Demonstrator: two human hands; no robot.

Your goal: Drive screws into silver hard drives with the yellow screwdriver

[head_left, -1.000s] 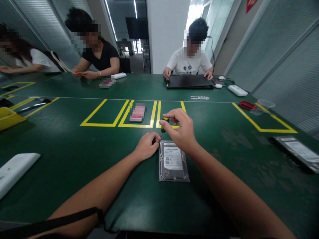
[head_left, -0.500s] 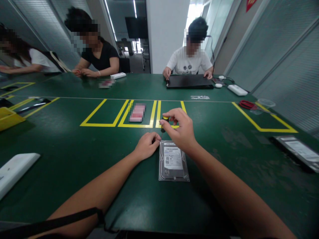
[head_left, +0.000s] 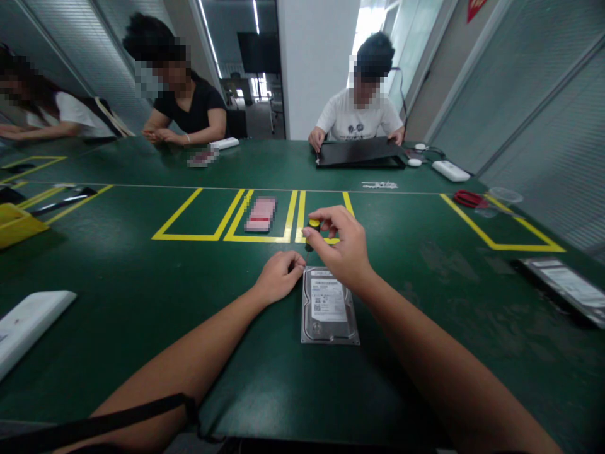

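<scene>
A hard drive (head_left: pixel 329 309) lies flat on the green table (head_left: pixel 255 378), its white label facing up. Above its far left corner, my right hand (head_left: pixel 344 243) grips a small screwdriver (head_left: pixel 311 233) with a black and yellow handle. The screwdriver stands nearly upright, its thin shaft pointing down at that corner. My left hand (head_left: pixel 280 276) rests by the same corner, thumb and fingertips drawn together close to the shaft. Whether those fingertips hold a small part or only touch the drive's edge is hidden.
Another hard drive (head_left: pixel 567 287) lies at the right. A white device (head_left: pixel 33 325) and a yellow bin (head_left: pixel 21 226) are at the left. Yellow tape (head_left: pixel 189 238) marks boxes beyond my hands, one around a pink phone-like object (head_left: pixel 261 214). Across the table, a person handles a black panel (head_left: pixel 362 152).
My hands, the screwdriver and the hard drive stay almost in place. Across the table, the person has raised the right side of the black panel.
</scene>
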